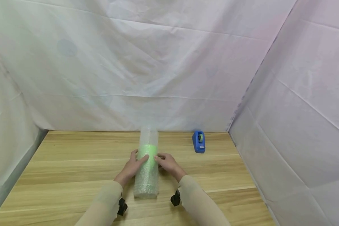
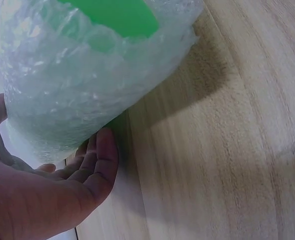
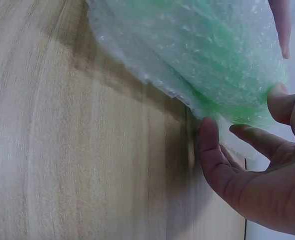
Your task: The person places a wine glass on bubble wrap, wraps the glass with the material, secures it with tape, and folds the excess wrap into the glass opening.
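A roll of clear bubble wrap (image 1: 146, 183) lay lengthwise at the middle of the worktop (image 1: 87, 160), its far end at the back edge as seen from the head. A bright green object (image 1: 149, 149) showed through the layers. The left hand (image 1: 131, 167) gripped the roll's left side, thumb on top, fingers curled low against it. The right hand (image 1: 169, 164) held the right side likewise, partly closed. A blue tape dispenser (image 1: 196, 146) stood well apart, at the right rear, near white sheeting (image 1: 169, 62).
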`<state>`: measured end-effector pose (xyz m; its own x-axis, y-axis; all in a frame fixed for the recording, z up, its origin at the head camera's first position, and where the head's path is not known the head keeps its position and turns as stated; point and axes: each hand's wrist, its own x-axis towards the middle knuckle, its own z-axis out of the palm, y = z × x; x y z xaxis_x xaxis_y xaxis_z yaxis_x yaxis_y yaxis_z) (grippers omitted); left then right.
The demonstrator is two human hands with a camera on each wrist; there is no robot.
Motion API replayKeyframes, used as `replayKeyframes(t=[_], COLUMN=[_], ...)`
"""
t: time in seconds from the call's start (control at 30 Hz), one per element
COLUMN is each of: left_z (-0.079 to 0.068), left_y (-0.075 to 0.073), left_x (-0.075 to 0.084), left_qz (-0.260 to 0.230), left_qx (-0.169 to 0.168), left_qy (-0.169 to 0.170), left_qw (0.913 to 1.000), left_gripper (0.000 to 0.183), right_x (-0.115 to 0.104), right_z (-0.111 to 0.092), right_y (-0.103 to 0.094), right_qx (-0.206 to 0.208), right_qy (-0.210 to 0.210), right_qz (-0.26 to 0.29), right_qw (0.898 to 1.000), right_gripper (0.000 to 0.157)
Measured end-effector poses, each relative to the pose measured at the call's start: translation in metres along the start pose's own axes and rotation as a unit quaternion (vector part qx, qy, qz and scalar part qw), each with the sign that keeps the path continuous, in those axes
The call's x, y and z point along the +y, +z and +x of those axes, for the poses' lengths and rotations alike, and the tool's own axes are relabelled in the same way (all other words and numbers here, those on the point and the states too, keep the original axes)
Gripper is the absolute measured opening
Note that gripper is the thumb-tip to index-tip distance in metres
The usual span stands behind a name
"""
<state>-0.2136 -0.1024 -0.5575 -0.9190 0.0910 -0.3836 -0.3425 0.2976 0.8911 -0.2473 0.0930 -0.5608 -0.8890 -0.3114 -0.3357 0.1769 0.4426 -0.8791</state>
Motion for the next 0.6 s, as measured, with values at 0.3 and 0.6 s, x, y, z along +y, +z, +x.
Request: replayKeyframes(t=[0.3, 0.6], left_z=[-0.0014, -0.0013], left_y=[0.0032, 0.0043], left_x=[0.0022, 0.0038], left_qz=[0.022, 0.034], left_qx=[0.013, 0.017], left_qy=[0.002, -0.001], left_qw=[0.9997, 0.9993], left_gripper=[0.097, 0.096], right_x=[0.0019, 0.0015], right_z=[0.0044, 0.0045], right_y=[-0.0019, -0.0006], right_qx=[-0.011, 0.005], right_qy=[0.008, -0.004], right_qz=[0.015, -0.023], right_qw=[1.000, 1.000], right_gripper=[0.053, 0.052])
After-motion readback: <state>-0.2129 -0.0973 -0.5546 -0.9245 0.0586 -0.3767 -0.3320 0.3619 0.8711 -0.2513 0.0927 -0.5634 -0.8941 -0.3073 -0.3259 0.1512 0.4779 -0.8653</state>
